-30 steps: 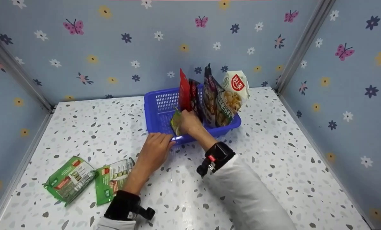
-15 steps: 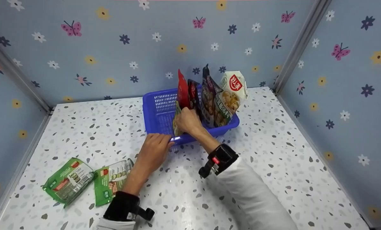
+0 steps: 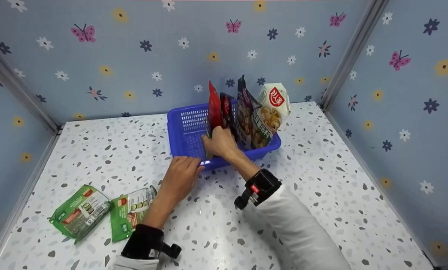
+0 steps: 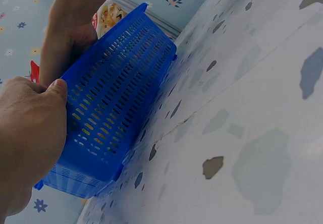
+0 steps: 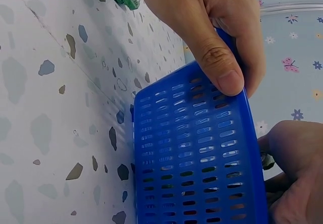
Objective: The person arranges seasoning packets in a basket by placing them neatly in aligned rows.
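Note:
My left hand (image 3: 181, 174) grips the front rim of a blue plastic basket (image 3: 174, 131), thumb over the outer wall in the right wrist view. Inside the basket, my right hand (image 3: 224, 144) holds a small green-yellow packet (image 3: 209, 153), its thumb on the left side; the hand covers most of it. Just behind stands a red food pouch (image 3: 214, 108), with a dark red pouch (image 3: 227, 108) beside it. Farther right, a dark pouch (image 3: 243, 116) and a white-and-green pouch (image 3: 272, 112) lean upright in the basket.
Two green packets, one left (image 3: 81, 213) and one partly behind my left forearm (image 3: 124, 217), lie on the speckled white table (image 3: 115, 150). Flower-patterned panels (image 3: 194, 67) close off the back and both sides.
The right hand has turned the green-yellow packet from leaning leftward to upright, close against the red pouch. My left hand keeps its hold on the rim.

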Motion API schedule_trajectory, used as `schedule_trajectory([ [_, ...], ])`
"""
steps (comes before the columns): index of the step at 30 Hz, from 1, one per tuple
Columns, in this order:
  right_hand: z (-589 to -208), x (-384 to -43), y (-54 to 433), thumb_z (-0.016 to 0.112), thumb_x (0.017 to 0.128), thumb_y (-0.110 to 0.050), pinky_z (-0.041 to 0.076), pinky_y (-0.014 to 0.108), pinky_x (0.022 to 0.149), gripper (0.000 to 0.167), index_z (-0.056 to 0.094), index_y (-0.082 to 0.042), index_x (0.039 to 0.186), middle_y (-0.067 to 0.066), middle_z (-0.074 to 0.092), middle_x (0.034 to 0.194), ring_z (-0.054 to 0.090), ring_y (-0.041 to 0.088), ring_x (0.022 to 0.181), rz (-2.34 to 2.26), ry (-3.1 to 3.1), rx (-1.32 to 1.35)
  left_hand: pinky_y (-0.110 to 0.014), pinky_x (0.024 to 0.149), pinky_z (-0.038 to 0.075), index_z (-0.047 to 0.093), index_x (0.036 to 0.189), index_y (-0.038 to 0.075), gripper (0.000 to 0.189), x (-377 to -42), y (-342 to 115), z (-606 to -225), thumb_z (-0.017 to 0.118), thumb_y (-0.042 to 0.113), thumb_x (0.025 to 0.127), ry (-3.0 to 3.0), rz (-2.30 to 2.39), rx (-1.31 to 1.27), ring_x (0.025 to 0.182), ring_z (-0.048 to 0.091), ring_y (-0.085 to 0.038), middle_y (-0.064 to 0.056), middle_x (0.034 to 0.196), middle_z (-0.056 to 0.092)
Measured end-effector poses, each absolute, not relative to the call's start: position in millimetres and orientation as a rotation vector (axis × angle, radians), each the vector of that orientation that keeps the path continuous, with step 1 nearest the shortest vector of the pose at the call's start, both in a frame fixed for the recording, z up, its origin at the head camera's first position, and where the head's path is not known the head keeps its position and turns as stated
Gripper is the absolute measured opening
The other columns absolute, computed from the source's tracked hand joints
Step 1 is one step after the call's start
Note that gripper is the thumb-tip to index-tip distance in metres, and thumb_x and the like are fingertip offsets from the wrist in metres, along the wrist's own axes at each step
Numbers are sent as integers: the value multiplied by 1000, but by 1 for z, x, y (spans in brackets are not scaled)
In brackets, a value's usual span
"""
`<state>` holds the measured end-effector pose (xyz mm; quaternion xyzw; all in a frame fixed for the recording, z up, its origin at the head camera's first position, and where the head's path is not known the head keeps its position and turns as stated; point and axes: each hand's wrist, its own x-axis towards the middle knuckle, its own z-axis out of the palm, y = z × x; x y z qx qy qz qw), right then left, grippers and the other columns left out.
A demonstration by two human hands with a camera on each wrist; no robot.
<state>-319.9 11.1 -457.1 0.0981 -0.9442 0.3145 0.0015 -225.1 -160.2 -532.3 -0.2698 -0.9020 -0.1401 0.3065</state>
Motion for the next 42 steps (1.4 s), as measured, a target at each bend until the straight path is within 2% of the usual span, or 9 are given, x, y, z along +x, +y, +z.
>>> schedule_trajectory([
  [3, -456, -318, 10, 67, 114, -35, 47, 33, 63, 38, 64, -10, 86, 2, 57, 76, 59, 18, 69, 986, -2957, 298, -45, 94, 59, 72, 115, 6, 18, -225, -160, -532, 71, 23, 112, -2386, -369, -716, 87, 72, -27, -8, 96, 78],
  [10, -458, -320, 8, 58, 118, -27, 47, 34, 60, 45, 53, -16, 74, -1, 51, 68, 55, 18, 63, 980, -2931, 347, -45, 93, 59, 72, 112, 6, 17, -225, -160, -532, 70, 23, 113, -2392, -375, -713, 86, 71, -27, -8, 95, 78],
  [16, -459, -321, 8, 57, 117, -24, 60, 44, 71, 40, 62, -12, 79, 2, 60, 76, 60, 19, 72, 976, -2934, 329, -45, 93, 59, 72, 112, 6, 18, -225, -159, -532, 70, 23, 113, -2394, -373, -710, 88, 72, -27, -9, 96, 79],
  [20, -458, -320, 8, 61, 116, -26, 62, 47, 73, 37, 66, -8, 84, 7, 66, 79, 64, 23, 74, 986, -2939, 314, -45, 94, 59, 73, 115, 5, 19, -224, -159, -531, 69, 23, 113, -2398, -375, -713, 88, 72, -27, -9, 98, 79],
  [26, -455, -314, 9, 68, 113, -39, 53, 39, 65, 42, 58, -15, 80, 5, 64, 79, 63, 20, 72, 898, -2957, 297, -44, 92, 58, 72, 111, 6, 16, -225, -160, -533, 72, 22, 111, -2364, -381, -720, 86, 72, -29, -9, 95, 78],
  [29, -455, -314, 7, 71, 113, -36, 47, 33, 60, 41, 57, -15, 81, 1, 59, 77, 59, 17, 68, 905, -2949, 324, -44, 92, 58, 72, 111, 7, 15, -225, -160, -533, 72, 22, 111, -2370, -382, -716, 87, 72, -28, -9, 96, 78],
  [35, -460, -317, 8, 73, 112, -29, 44, 29, 58, 33, 65, -11, 86, 4, 67, 79, 59, 15, 65, 987, -2945, 371, -45, 93, 59, 73, 114, 6, 17, -224, -160, -532, 71, 22, 112, -2390, -380, -721, 87, 72, -27, -9, 98, 79],
  [42, -459, -316, 11, 69, 114, -25, 46, 32, 60, 41, 57, -14, 77, 3, 62, 75, 59, 17, 67, 972, -2940, 368, -45, 93, 59, 73, 113, 6, 17, -224, -160, -531, 71, 23, 112, -2394, -389, -713, 88, 73, -27, -9, 99, 80],
])
